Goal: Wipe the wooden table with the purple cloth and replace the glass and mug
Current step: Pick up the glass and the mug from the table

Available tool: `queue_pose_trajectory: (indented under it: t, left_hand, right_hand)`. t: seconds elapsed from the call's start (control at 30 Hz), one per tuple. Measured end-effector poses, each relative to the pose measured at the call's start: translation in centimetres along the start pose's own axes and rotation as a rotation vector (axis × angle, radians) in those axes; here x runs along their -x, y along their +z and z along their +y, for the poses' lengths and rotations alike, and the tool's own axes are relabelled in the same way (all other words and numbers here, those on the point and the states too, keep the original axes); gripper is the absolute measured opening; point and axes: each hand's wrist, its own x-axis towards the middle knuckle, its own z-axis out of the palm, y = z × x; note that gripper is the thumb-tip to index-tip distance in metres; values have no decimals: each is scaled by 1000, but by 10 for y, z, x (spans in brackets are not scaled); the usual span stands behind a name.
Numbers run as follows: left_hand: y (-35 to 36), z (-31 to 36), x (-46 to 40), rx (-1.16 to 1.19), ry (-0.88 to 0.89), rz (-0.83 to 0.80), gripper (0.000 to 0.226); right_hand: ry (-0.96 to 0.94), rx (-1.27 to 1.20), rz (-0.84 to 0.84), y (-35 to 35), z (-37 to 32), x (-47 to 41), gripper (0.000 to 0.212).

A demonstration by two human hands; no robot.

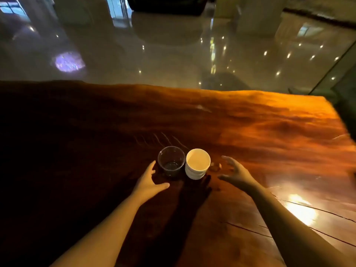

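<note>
A clear glass (171, 162) and a white mug (197, 164) stand side by side, touching or nearly so, near the middle of the wooden table (250, 132). My left hand (149, 182) is open just left of and below the glass, fingers spread, not gripping it. My right hand (236, 171) is open to the right of the mug, a short gap away, with nothing in it. No purple cloth shows in view.
The table's far edge runs across the middle of the view, with a shiny tiled floor (173, 54) beyond. The right edge drops off by a glass panel (335, 74). Bright light glares on the table at lower right (300, 209). The left side is dark.
</note>
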Motion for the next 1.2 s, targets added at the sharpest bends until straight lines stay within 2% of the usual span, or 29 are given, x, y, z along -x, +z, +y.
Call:
queue_pose_trajectory:
  t: [0.1,0.23,0.5,0.63,0.87,1.03,1.2]
  left_hand:
    - [17,2,-26,92,64,22,105]
    - [39,0,-50,200,95,41,105]
    - [59,-3,-68,354,139,141,81]
    - [59,-4,-65,347,154,198,77]
    - [29,1,-36,322,170,220,80]
    - [-3,13,16,341,227,254,82]
    - [-41,11,98,356,320,312,84]
  right_hand:
    - [19,-207,-26,3,14,-14,66]
    - [-53,-321,-7,7,27,-25,40]
    - [-95,-374,61,20,29,-35,16]
    - [-97,-346,49,26,27,-35,12]
    - [-117,-303,132,28,15,-14,8]
    - [-171,-423,160,20,-10,27,9]
    - [-296,-563,101,15,-62,90,7]
